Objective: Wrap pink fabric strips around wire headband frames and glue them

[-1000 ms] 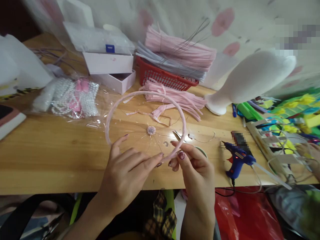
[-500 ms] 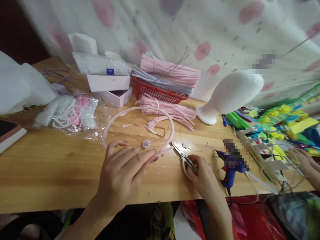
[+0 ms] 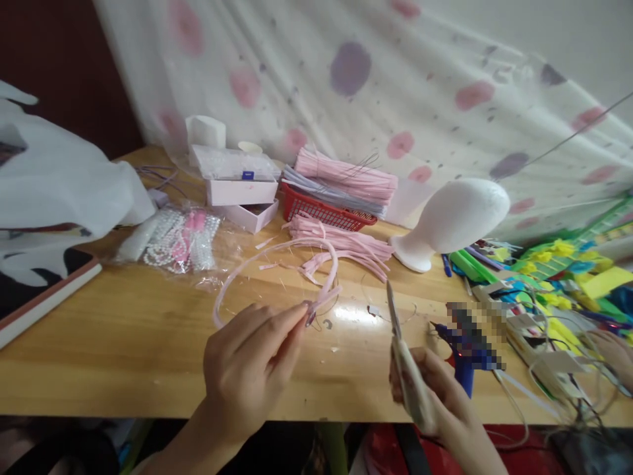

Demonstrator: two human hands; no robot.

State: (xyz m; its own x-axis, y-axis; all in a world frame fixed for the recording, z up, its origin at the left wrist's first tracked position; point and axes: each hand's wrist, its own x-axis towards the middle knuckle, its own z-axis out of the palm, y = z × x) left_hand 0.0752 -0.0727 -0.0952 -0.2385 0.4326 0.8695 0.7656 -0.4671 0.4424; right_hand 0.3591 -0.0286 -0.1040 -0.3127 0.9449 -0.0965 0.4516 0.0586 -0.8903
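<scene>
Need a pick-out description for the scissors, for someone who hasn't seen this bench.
Start at the white foam head on the wooden table, then come toward the near edge. The scissors are upright in the right hand, left of the blue glue gun: the only metal blades, tips up.

Your hoop (image 3: 277, 277) on the table (image 3: 99, 343), basket (image 3: 321, 212) behind it, foam head (image 3: 455, 218) right of basket, glue gun (image 3: 465, 359) before it.

The hoop (image 3: 277, 264) is pale pink, like the strips (image 3: 346, 244); the basket (image 3: 321, 211) is red, the foam head (image 3: 455, 214) white, the glue gun (image 3: 462, 359) blue, the curtain (image 3: 395, 86) white with pink and purple spots, the table (image 3: 123, 349) light wood
</scene>
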